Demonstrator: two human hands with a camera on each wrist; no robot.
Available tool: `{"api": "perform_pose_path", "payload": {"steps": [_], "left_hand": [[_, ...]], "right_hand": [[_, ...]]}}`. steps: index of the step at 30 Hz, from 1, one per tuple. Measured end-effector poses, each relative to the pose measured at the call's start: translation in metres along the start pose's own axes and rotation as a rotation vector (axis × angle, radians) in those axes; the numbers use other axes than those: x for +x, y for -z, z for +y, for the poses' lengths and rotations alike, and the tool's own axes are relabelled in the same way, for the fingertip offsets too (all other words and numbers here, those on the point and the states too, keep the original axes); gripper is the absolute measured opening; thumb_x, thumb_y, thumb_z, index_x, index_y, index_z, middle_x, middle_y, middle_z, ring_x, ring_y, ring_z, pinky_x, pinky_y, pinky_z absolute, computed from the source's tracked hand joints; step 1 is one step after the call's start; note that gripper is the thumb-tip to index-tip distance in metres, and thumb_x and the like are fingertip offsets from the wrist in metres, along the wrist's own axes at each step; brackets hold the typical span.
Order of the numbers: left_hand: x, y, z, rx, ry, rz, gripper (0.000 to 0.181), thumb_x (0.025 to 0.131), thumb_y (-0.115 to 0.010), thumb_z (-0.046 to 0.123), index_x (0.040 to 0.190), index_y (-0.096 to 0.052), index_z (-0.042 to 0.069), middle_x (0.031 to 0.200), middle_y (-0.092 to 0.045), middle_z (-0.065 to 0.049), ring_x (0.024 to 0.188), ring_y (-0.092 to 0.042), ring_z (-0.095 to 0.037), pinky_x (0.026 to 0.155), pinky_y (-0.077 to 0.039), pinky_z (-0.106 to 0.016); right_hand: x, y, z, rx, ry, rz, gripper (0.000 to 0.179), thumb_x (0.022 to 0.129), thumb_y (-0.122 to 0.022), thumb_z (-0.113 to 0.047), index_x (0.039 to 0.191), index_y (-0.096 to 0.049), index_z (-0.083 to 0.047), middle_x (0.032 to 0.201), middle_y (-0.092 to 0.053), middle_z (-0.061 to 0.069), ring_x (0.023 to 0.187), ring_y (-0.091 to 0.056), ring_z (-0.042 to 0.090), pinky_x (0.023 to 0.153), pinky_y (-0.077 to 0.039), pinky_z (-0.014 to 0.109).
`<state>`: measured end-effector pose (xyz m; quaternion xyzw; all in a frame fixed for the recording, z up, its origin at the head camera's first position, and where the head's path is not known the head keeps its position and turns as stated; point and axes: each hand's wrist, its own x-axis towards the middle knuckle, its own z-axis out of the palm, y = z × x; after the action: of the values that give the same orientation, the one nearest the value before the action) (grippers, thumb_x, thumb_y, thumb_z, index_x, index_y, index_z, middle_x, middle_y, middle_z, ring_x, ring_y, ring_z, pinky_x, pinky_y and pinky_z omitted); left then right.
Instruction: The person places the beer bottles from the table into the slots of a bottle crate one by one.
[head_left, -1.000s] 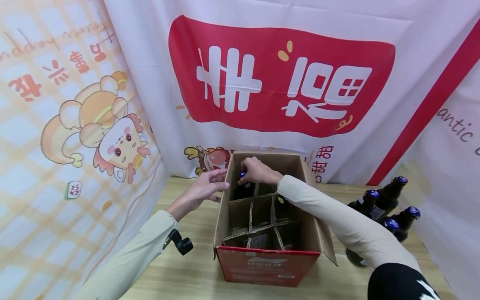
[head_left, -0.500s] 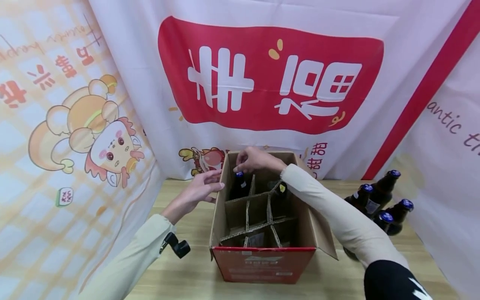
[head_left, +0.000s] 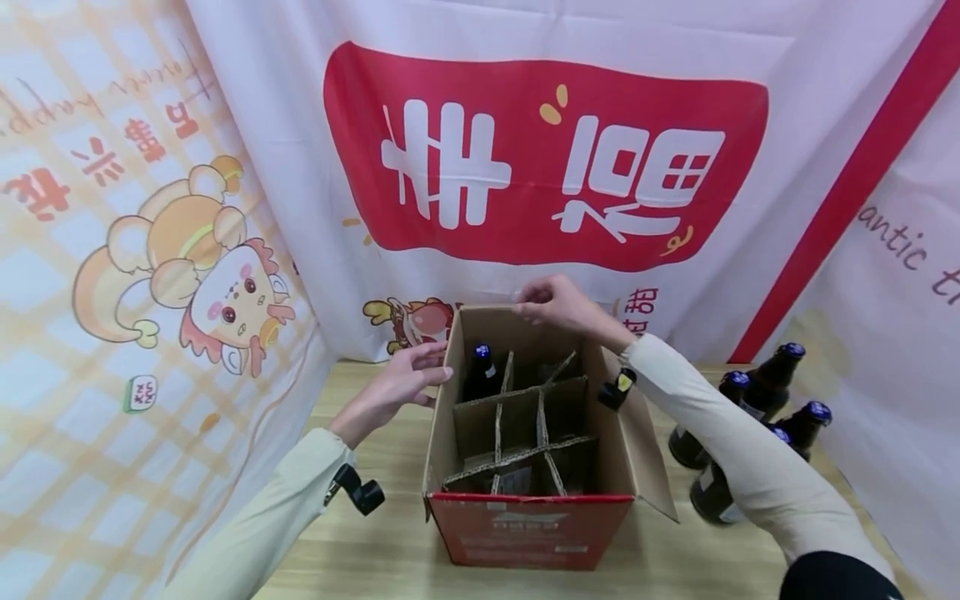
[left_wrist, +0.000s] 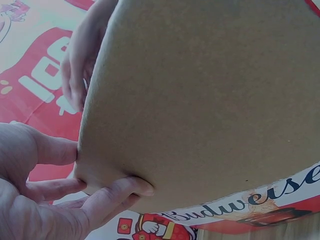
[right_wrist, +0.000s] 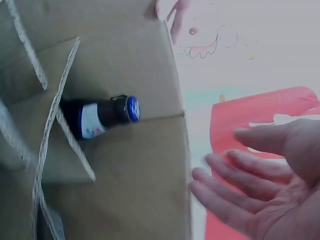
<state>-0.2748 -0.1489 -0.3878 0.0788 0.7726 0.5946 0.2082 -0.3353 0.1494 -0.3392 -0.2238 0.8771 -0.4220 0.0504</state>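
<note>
A cardboard box (head_left: pixel 532 533) with upright dividers stands on the table, its top open. In its far left compartment sits a dark glass bottle (head_left: pixel 482 373) with a blue cap, also plain in the right wrist view (right_wrist: pixel 102 117). My left hand (head_left: pixel 393 387) rests against the box's left side near the rim, fingers touching the cardboard flap (left_wrist: pixel 200 110). Above the far rim hovers my right hand (head_left: pixel 562 307), holding nothing, fingers loosely bent and apart from the bottle.
Several dark bottles (head_left: pixel 772 379) with blue caps stand on the table right of the box, partly behind my right forearm. A folded-out flap (head_left: pixel 651 458) hangs off the box's right side. Printed cloth (head_left: pixel 540 167) hangs behind and at both sides.
My right hand has let go of the bottle in the far left compartment and moved up and right, out over the far rim. The left hand has stayed at the box's left side.
</note>
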Motion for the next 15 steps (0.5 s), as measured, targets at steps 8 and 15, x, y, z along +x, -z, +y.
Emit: {"api": "perform_pose_path", "payload": {"steps": [8, 15], "left_hand": [[0.001, 0.001, -0.003, -0.008, -0.009, 0.008, 0.064, 0.104, -0.062, 0.012, 0.162, -0.035, 0.004, 0.161, -0.041, -0.027, 0.135, -0.054, -0.045, 0.086, -0.065, -0.043], [0.0, 0.001, -0.003, -0.012, -0.01, -0.009, 0.065, 0.104, -0.063, 0.013, 0.162, -0.035, 0.004, 0.161, -0.041, -0.025, 0.136, -0.054, -0.044, 0.087, -0.064, -0.043]], "right_hand": [[-0.02, 0.025, 0.012, -0.107, 0.043, 0.113, 0.025, 0.097, -0.074, -0.015, 0.117, -0.075, 0.0, 0.111, -0.076, 0.015, 0.099, -0.071, 0.032, 0.092, -0.061, 0.044], [-0.036, 0.035, 0.031, -0.121, 0.014, 0.098, 0.025, 0.099, -0.074, -0.015, 0.118, -0.074, 0.001, 0.107, -0.076, 0.019, 0.091, -0.073, 0.038, 0.079, -0.063, 0.034]]}}
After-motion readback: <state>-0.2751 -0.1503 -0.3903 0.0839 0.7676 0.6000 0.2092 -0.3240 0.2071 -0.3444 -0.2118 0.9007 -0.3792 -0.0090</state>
